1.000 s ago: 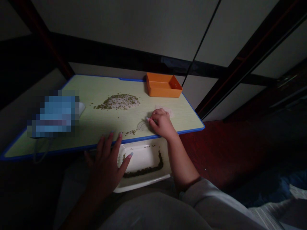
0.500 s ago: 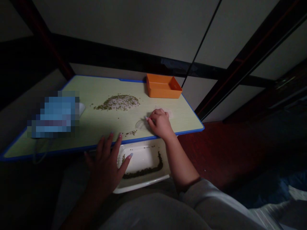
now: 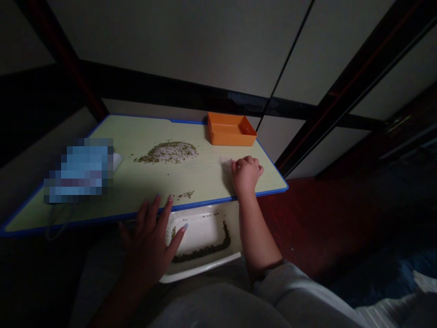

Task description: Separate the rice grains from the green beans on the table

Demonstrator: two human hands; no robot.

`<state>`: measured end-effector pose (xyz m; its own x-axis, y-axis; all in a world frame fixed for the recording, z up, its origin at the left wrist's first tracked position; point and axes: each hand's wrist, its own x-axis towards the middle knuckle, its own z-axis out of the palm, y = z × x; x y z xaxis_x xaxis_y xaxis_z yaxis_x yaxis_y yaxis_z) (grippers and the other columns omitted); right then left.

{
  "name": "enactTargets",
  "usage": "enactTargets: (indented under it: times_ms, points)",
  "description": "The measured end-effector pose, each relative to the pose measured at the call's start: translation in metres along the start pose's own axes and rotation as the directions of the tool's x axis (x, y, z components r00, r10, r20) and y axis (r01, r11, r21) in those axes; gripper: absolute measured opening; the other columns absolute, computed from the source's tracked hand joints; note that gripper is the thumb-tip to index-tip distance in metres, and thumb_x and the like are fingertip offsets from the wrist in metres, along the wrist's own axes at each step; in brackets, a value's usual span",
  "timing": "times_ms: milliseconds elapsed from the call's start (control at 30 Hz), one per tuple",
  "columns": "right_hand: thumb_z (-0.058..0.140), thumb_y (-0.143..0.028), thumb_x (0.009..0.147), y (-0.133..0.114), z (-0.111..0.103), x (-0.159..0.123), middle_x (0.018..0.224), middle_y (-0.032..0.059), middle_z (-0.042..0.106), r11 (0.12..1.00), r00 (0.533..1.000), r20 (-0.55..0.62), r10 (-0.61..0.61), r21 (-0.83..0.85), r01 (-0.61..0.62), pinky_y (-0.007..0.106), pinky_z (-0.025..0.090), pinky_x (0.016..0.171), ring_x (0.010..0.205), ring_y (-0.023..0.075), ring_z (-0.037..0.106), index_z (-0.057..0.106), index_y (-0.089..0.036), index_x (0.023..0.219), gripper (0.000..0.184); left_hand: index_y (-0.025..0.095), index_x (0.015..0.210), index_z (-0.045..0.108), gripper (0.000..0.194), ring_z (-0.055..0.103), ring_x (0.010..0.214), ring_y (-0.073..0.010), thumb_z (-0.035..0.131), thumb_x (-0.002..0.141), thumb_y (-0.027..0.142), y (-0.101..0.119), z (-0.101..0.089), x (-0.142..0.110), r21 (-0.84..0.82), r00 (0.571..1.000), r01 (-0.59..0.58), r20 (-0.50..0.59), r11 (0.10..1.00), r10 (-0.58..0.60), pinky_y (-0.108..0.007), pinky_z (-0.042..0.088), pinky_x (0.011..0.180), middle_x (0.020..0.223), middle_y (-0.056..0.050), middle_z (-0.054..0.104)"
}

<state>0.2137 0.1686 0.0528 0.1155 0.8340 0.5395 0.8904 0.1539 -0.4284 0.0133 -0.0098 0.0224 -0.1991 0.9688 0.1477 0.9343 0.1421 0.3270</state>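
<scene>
My right hand (image 3: 246,175) is closed and rests low on the right part of the pale table (image 3: 143,182). Whatever its fingers hold is hidden beneath them. A small pale, whitish patch (image 3: 225,160) shows just beside its fingertips. My left hand (image 3: 152,237) has its fingers spread, over the table's front edge and the left side of a white basin (image 3: 201,272); it grips nothing. Dark green grains (image 3: 208,253) line the basin floor. Farther back lies a heap of mixed green and whitish grains (image 3: 170,151), and a few loose green grains (image 3: 186,195) lie near the front edge.
An orange open box (image 3: 232,136) stands at the back right of the table. On the left is a blurred blue object (image 3: 82,171) with a cord hanging down. Cabinet panels (image 3: 191,45) rise behind, and dark red floor (image 3: 307,218) shows to the right.
My right hand has moved right across the table. The clear curved piece seen by its fingers earlier no longer shows there. My left hand stays spread in place; the view has tilted slightly.
</scene>
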Motion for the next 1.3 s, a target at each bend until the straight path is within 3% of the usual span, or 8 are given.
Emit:
enactTargets:
  times_ms: [100,200,333,500,767,900,1067,1300]
  points:
    - [0.051,-0.036,0.095,-0.002,0.000,-0.002,0.098,0.0115,0.065,0.999,1.000,-0.013,-0.002,0.040,0.002,0.047,0.031,0.091,0.101,0.0280,0.049,0.070,-0.020,0.078,0.030,0.025,0.152,0.030,0.063,0.013,0.153,-0.0345,0.027,0.095,0.050,0.000,0.000,0.000,-0.003,1.000,0.003,-0.001,1.000,-0.003,-0.074,0.009,0.115,0.164,-0.014,0.024]
    - [0.050,-0.037,0.097,-0.011,0.002,-0.005,0.099,0.0096,0.064,0.992,0.991,0.111,-0.073,0.114,0.061,0.041,0.032,0.087,0.102,0.0254,0.050,0.070,-0.020,0.083,0.029,0.025,0.152,0.030,0.062,0.013,0.153,-0.0337,0.027,0.095,0.049,0.001,0.000,0.000,0.006,1.000,0.019,0.002,1.000,-0.019,-0.074,0.009,0.116,0.164,-0.013,0.025]
    - [0.053,-0.040,0.097,-0.028,0.006,-0.006,0.100,0.0082,0.064,0.973,0.940,0.268,-0.212,0.150,0.177,0.038,0.032,0.086,0.104,0.0236,0.050,0.071,-0.021,0.083,0.030,0.023,0.152,0.030,0.062,0.013,0.153,-0.0331,0.026,0.095,0.048,0.002,0.000,0.000,0.024,1.000,0.012,0.005,1.000,-0.012,-0.074,0.010,0.115,0.164,-0.014,0.024]
    - [0.054,-0.044,0.096,-0.039,0.008,0.001,0.097,0.0115,0.064,0.968,0.942,0.226,-0.249,0.034,0.248,0.042,0.033,0.085,0.102,0.0268,0.048,0.074,-0.021,0.082,0.033,0.026,0.152,0.031,0.061,0.014,0.153,-0.0324,0.027,0.095,0.046,0.000,0.000,0.000,0.017,1.000,0.003,0.002,1.000,-0.003,-0.074,0.008,0.115,0.163,-0.013,0.025]
    - [0.054,-0.035,0.095,-0.021,0.002,0.011,0.100,0.0174,0.065,0.991,0.991,0.126,-0.041,-0.121,0.056,0.046,0.035,0.083,0.101,0.0312,0.050,0.074,-0.018,0.085,0.028,0.028,0.152,0.031,0.059,0.016,0.153,-0.0331,0.029,0.095,0.046,-0.001,0.002,0.000,0.008,1.000,0.005,-0.027,1.000,-0.005,-0.073,0.010,0.115,0.163,-0.013,0.026]
    - [0.051,-0.039,0.097,-0.019,0.002,0.006,0.099,0.0140,0.066,0.996,0.992,0.104,-0.075,-0.046,0.080,0.042,0.036,0.082,0.100,0.0288,0.051,0.071,-0.019,0.083,0.031,0.025,0.151,0.034,0.059,0.017,0.153,-0.0333,0.027,0.096,0.046,-0.001,0.003,-0.001,0.024,0.999,0.002,-0.044,1.000,-0.001,-0.072,0.012,0.116,0.163,-0.013,0.027]
    - [0.047,-0.031,0.099,-0.027,0.006,-0.008,0.090,0.0087,0.064,0.935,0.911,0.241,-0.335,0.203,0.290,0.034,0.038,0.083,0.092,0.0221,0.051,0.066,-0.019,0.080,0.029,0.026,0.151,0.034,0.059,0.016,0.153,-0.0333,0.029,0.095,0.045,0.000,0.002,-0.001,0.033,0.999,0.002,-0.038,0.999,-0.001,-0.072,0.012,0.116,0.162,-0.012,0.029]
    - [0.050,-0.033,0.099,-0.038,0.000,-0.024,0.088,0.0061,0.060,0.790,0.768,0.274,-0.579,0.421,0.445,0.033,0.036,0.085,0.093,0.0192,0.050,0.063,-0.019,0.076,0.030,0.019,0.155,0.019,0.069,0.017,0.152,-0.0323,0.028,0.094,0.049,-0.012,0.018,0.000,0.073,0.996,-0.032,-0.082,0.997,0.038,-0.072,0.011,0.116,0.162,-0.014,0.028]
